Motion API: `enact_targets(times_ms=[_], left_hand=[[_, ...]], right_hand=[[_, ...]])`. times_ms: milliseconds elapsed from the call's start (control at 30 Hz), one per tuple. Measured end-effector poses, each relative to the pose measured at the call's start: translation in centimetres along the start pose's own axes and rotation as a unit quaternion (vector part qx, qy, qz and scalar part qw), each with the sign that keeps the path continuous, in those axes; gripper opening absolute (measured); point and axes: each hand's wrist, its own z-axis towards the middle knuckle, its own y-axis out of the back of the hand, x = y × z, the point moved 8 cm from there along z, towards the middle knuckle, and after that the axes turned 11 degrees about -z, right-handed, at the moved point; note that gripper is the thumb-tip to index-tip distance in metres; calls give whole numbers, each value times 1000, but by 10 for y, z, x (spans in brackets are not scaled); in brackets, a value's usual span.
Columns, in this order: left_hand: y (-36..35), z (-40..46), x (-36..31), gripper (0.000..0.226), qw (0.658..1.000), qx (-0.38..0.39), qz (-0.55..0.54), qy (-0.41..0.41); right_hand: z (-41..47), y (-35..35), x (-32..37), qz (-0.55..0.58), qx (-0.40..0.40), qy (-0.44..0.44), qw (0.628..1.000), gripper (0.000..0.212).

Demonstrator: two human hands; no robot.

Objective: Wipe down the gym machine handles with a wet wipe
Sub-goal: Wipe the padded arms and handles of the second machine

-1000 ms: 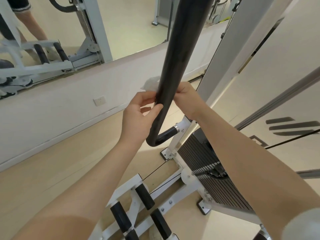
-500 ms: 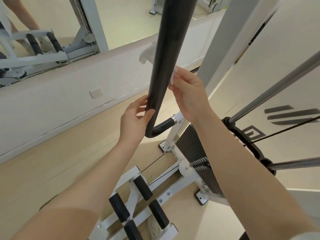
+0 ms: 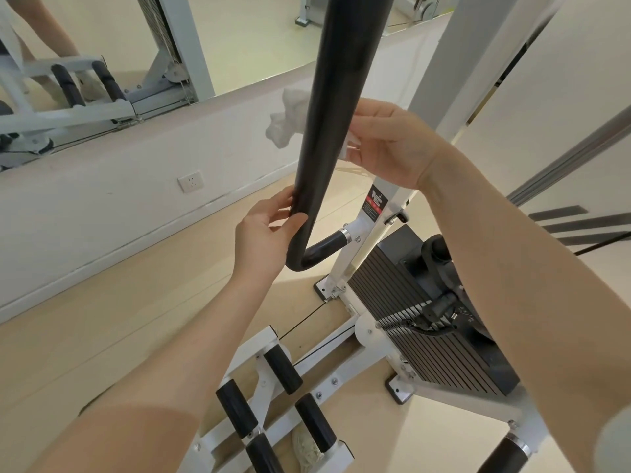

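A long black padded handle bar [image 3: 333, 97] runs down the middle of the view and curves at its lower end into the white machine frame. A white wet wipe [image 3: 286, 122] is wrapped round the bar; its crumpled end sticks out on the left. My right hand [image 3: 386, 145] pinches the wipe's other end against the bar's right side. Lower down, my left hand [image 3: 266, 233] holds the bar just above the bend, thumb in front and fingers behind.
A black weight stack [image 3: 426, 322] sits below right inside the white frame [image 3: 440, 70]. Black foot rollers [image 3: 283, 370] stand on the wooden floor below my arms. A wall mirror [image 3: 102, 56] and a wall socket [image 3: 190, 181] are on the left.
My right hand has slid the wipe up the bar, away from my left hand. My left hand has stayed low near the bend. The camera view has shifted downward.
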Motion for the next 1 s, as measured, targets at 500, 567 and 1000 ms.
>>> enact_targets(times_ms=[500,567,1000], left_hand=[[1,3,5,33,998,-1,14,-53],[1,4,9,28,999,-7,-6,-39],[4,8,80,29,994,2,-89,64]], right_hand=[[-1,-6,-73,-188,-89,-32,978,27],[-3,-7,-96,-193,-99,-67,974,28],[-23,-22,-156,43,-185,-58,980,27]])
